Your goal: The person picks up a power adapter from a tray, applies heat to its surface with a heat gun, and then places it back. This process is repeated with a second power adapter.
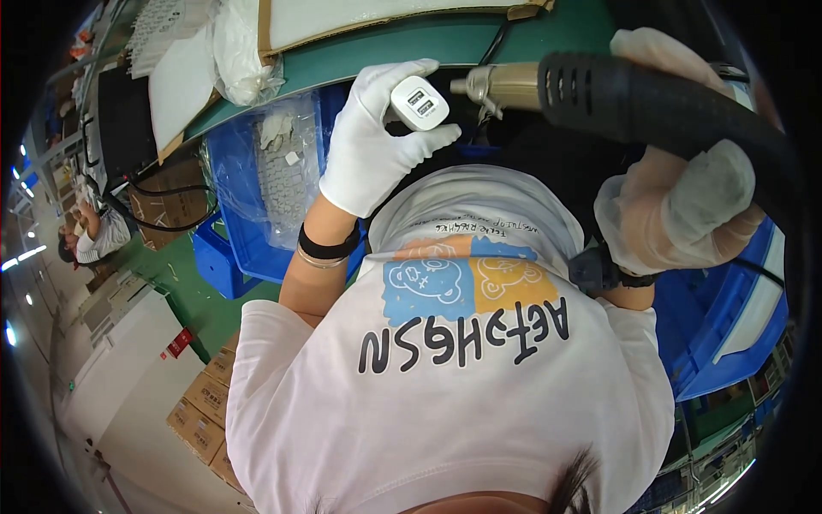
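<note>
In my white-gloved left hand [364, 141] is a small white USB charger [419, 104], pinched between thumb and fingers. Its end with two USB ports faces up toward me. My right hand [676, 206], in a thin pale glove, is wrapped around a black hot-air gun [591, 94] with slotted vents. The gun's pale metal nozzle [505, 86] points left at the charger, with a small gap between them. A wire is wound about the nozzle. Part of my right hand is hidden behind the gun's body.
Beyond my hands runs a green bench [385, 44] with a foam-lined cardboard tray [360, 12]. At left, a blue bin [240, 227] lined with clear plastic holds several white pieces. Another blue bin [728, 343] stands at right. Cartons [204, 407] are stacked at lower left; a person [103, 231] sits farther off.
</note>
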`<action>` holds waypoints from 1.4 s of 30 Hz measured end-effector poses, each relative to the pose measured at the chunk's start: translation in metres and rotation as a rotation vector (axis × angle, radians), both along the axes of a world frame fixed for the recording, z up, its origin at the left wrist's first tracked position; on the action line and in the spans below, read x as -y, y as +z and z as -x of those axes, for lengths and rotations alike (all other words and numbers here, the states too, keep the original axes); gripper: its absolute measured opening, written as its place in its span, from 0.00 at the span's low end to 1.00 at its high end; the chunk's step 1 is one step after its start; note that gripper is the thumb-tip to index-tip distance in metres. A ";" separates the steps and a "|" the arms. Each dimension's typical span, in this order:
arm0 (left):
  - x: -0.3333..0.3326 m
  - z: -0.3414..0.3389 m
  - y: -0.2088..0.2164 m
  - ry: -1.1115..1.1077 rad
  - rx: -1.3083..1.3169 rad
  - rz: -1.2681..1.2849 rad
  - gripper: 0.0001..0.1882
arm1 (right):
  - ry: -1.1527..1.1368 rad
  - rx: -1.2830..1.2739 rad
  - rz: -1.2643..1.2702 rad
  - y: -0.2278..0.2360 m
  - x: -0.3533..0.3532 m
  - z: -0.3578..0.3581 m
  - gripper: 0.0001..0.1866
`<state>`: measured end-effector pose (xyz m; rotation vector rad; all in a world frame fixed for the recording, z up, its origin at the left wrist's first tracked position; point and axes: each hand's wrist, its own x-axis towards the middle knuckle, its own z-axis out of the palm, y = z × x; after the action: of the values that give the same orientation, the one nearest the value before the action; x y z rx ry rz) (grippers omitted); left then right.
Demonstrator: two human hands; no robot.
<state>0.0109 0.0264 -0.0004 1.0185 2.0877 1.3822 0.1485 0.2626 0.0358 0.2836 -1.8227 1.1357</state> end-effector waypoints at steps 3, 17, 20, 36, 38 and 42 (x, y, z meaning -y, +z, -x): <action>0.002 0.001 -0.006 -0.002 -0.181 -0.001 0.24 | 0.010 0.017 0.001 -0.003 -0.012 -0.013 0.31; -0.008 -0.010 -0.017 0.138 0.208 -0.197 0.18 | -0.209 0.054 0.272 0.015 0.049 0.001 0.31; -0.009 -0.012 -0.017 0.140 0.151 -0.203 0.18 | -0.275 0.010 0.306 0.011 0.048 0.004 0.31; -0.007 -0.013 -0.014 0.160 0.147 -0.154 0.21 | -0.021 0.044 0.153 0.007 0.021 -0.001 0.31; -0.006 -0.013 -0.014 0.145 0.157 -0.137 0.21 | 0.037 0.019 0.154 -0.003 0.012 -0.005 0.31; -0.006 -0.013 -0.011 0.141 0.092 -0.081 0.22 | 0.023 0.035 0.117 -0.002 0.011 -0.006 0.31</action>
<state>0.0239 0.0329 -0.0115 0.8346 2.0854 1.5630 0.1545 0.2519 0.0340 0.2184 -1.7797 1.2655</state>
